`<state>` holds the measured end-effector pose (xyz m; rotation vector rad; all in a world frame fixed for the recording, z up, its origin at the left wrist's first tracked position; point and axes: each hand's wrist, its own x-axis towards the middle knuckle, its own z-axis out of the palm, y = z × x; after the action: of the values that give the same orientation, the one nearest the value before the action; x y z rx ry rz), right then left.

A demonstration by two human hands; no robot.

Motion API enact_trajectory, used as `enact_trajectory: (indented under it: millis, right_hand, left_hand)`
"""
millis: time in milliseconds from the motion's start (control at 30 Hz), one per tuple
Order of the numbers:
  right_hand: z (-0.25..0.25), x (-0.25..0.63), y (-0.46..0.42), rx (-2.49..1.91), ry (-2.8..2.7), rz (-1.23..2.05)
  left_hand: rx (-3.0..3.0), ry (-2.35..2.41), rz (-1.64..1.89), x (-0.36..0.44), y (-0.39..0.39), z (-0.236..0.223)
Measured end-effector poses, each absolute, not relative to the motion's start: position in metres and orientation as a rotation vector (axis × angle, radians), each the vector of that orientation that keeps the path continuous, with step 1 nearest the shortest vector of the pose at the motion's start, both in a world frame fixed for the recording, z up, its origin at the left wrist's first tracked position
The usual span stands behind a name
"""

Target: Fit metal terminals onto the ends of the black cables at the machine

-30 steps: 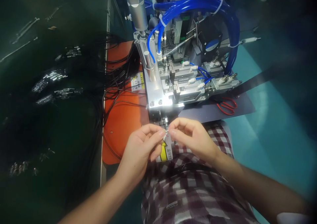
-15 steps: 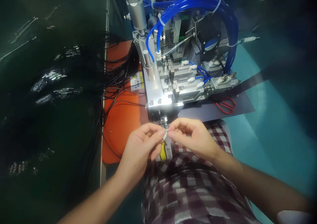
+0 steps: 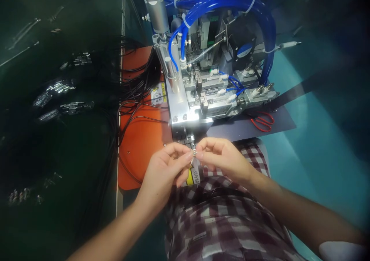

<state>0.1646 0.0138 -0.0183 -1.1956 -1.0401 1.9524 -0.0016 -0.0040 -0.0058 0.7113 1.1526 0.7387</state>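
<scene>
My left hand (image 3: 164, 172) and my right hand (image 3: 224, 157) meet fingertip to fingertip just in front of a metal machine (image 3: 199, 95). Between thumbs and forefingers both pinch a tiny cable end with thin wires and a small white part (image 3: 194, 153). It sits just below the machine's dark front slot (image 3: 188, 138). A yellow and white warning label (image 3: 194, 175) lies under my hands.
Blue air hoses (image 3: 231, 3) loop over the machine. Black cables (image 3: 135, 95) spill over an orange plate (image 3: 141, 138) to the left. Red-handled scissors (image 3: 263, 121) lie on a dark mat at the right. Bundles of metal-tipped cables (image 3: 58, 99) rest on the dark bench at far left.
Both hands stay pinched on the small part, shifting only slightly. The view has drifted a little, so the machine sits slightly more to the left.
</scene>
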Motion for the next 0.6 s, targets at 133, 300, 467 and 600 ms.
enact_trajectory:
  millis: [133, 300, 467, 600]
  right_hand:
    - [-0.0143, 0.1672, 0.0141, -1.207, -1.073, 1.889]
    - [-0.0196, 0.1706, 0.0198, -1.116, -1.102, 1.894]
    - [-0.0241, 0.1695, 0.0197, -1.085, -1.099, 1.925]
    - [-0.0241, 0.1676, 0.0164, -1.087, -1.092, 1.903]
  left_hand:
    - [0.707, 1.16, 0.746, -0.0029, -0.004, -0.0062]
    - [0.685, 1.152, 0.757, -0.0027, -0.0034, -0.0063]
    - [0.667, 1.124, 0.768, -0.0024, -0.0024, -0.0051]
    - [0.648, 1.092, 0.786, -0.0029, -0.0031, -0.0038]
